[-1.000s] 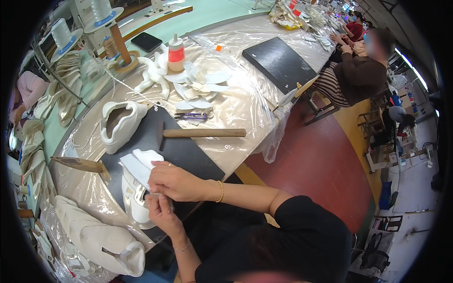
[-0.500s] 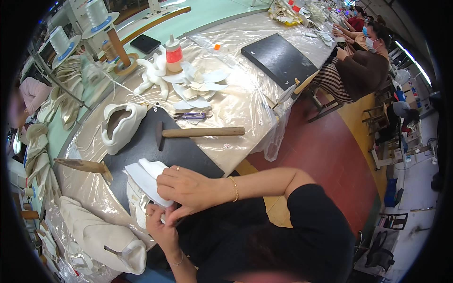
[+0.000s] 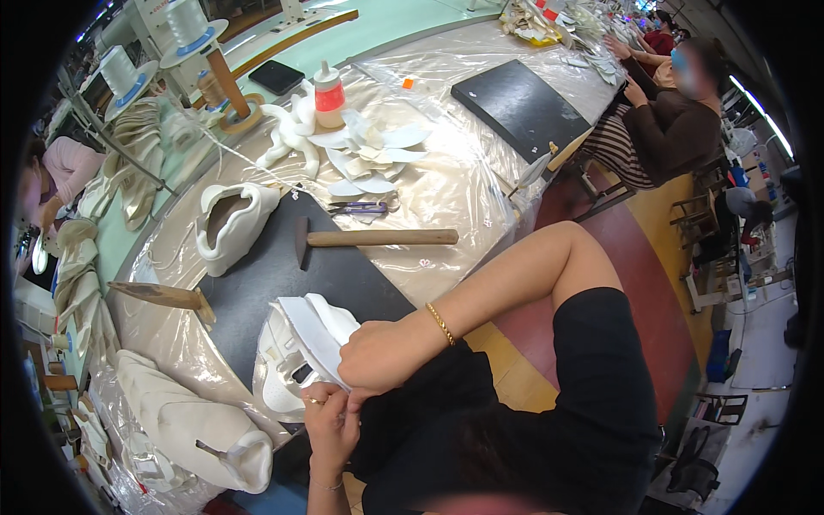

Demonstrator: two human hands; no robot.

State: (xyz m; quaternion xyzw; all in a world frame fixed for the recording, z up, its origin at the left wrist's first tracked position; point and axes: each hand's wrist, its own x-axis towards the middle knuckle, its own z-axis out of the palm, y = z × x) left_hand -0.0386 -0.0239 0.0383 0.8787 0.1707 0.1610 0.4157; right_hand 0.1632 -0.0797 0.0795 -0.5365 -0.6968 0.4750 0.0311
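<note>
A white shoe upper (image 3: 287, 360) with a pale grey piece (image 3: 311, 336) along its edge is in both my hands, over the near end of a black board (image 3: 343, 273). My right hand (image 3: 384, 354), closed, grips the upper's right side. The fingers of my left hand (image 3: 330, 427) pinch its lower edge; their tips meet those of the right hand. A wooden-handled hammer (image 3: 382, 238) lies across the board just beyond. Another white shoe upper (image 3: 233, 230), its opening showing, sits at the board's far left. A flat wooden-handled tool (image 3: 159, 294) lies at the board's left edge.
Purple-handled scissors (image 3: 360, 208), loose pale pieces (image 3: 373, 159) and a red-banded bottle (image 3: 328, 101) lie beyond the hammer. Bundled cream uppers (image 3: 176, 421) lie at near left. Thread spools (image 3: 186, 24) stand at far left. A second black board (image 3: 521, 107) lies near a seated co-worker (image 3: 669, 124).
Both hands have shifted a little to the right with the upper, which now shows more of its left side. My right elbow has risen, and the view has moved slightly.
</note>
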